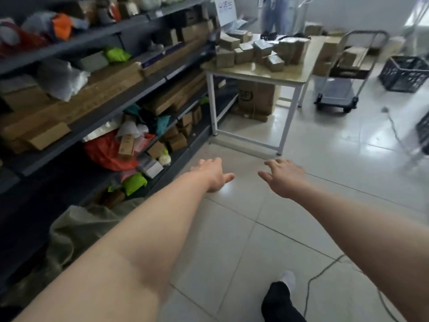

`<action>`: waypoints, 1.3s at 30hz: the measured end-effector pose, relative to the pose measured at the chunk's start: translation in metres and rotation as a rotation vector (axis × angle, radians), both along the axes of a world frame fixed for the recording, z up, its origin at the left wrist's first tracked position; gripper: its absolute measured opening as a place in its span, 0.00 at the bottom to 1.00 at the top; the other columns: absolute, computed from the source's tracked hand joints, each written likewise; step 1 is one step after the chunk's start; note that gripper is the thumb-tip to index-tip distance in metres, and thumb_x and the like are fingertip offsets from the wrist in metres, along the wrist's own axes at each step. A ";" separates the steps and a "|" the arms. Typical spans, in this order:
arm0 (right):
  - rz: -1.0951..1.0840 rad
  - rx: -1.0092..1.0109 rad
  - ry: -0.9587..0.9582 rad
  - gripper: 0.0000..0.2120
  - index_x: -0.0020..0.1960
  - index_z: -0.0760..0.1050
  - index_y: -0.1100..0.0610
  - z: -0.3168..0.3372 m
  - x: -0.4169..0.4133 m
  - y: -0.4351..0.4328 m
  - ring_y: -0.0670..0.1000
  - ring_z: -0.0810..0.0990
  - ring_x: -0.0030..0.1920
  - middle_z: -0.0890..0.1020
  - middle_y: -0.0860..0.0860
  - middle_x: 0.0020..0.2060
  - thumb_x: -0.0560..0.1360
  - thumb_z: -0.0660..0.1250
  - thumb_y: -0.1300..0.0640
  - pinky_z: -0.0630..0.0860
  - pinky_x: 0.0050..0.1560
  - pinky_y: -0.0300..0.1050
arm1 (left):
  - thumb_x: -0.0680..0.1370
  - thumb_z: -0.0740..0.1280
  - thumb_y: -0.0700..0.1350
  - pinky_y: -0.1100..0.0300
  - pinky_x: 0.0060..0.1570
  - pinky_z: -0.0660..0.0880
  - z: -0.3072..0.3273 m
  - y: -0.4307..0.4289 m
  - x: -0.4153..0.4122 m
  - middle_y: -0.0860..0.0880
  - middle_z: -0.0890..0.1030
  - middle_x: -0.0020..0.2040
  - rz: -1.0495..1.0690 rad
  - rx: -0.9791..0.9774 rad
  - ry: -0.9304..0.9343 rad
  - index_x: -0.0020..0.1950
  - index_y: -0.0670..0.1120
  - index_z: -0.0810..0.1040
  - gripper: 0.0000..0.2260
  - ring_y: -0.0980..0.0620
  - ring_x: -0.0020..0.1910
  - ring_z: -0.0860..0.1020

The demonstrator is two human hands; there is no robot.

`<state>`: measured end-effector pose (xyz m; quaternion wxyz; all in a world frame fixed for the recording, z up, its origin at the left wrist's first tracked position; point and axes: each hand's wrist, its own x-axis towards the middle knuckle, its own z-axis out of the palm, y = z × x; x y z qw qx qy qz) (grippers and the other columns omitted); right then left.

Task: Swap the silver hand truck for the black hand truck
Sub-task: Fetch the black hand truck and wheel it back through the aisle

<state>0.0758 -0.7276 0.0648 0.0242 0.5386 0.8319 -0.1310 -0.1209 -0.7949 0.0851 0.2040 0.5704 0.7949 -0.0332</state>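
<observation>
Head view, and both arms are stretched out in front over the tiled floor (pixel 232 240), nothing in either palm. The left hand (pixel 214 174) is loose, fingers spread and released; the right hand (pixel 282 176) matches it, grip empty. They look held forward for a reach that has no target within range yet, since the person's foot (pixel 286 281) is mid-stride.

The task's thing sits far off: a hand truck (pixel 341 89) parked just past the right edge of the tabletop (pixel 262 74), well apart from both hands. Grey flat deck low on dark wheels, a pale metal loop handle standing upright at the back, cardboard boxes behind it. Silver or black? The handle reads silver, the deck dark; too blurred to call. No second truck is clearly visible.

Shelves (pixel 97 105) crammed with parcels run along the left, and a black crate (pixel 406 73) sits near the truck. My read: the approach is the step in hand.
</observation>
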 end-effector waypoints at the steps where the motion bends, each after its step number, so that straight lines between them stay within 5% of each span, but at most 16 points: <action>1: -0.027 0.000 0.008 0.28 0.72 0.62 0.51 0.000 0.011 0.019 0.57 0.64 0.70 0.68 0.54 0.71 0.78 0.51 0.38 0.64 0.65 0.55 | 0.77 0.59 0.63 0.40 0.66 0.62 0.000 0.023 0.009 0.42 0.66 0.73 -0.024 0.005 0.012 0.75 0.47 0.58 0.32 0.40 0.72 0.60; 14: -0.281 0.017 -0.002 0.26 0.72 0.62 0.51 0.035 0.138 0.275 0.57 0.64 0.70 0.68 0.53 0.70 0.79 0.51 0.40 0.63 0.65 0.56 | 0.78 0.57 0.62 0.41 0.69 0.60 0.029 0.315 0.129 0.43 0.63 0.74 -0.270 0.024 0.003 0.76 0.46 0.58 0.31 0.41 0.73 0.58; 39: -0.678 -0.018 0.002 0.26 0.71 0.64 0.51 -0.002 0.248 0.648 0.56 0.65 0.69 0.69 0.53 0.69 0.78 0.52 0.39 0.63 0.64 0.55 | 0.79 0.56 0.62 0.42 0.69 0.60 0.018 0.772 0.248 0.44 0.60 0.76 -0.729 0.010 0.027 0.76 0.46 0.57 0.31 0.43 0.74 0.56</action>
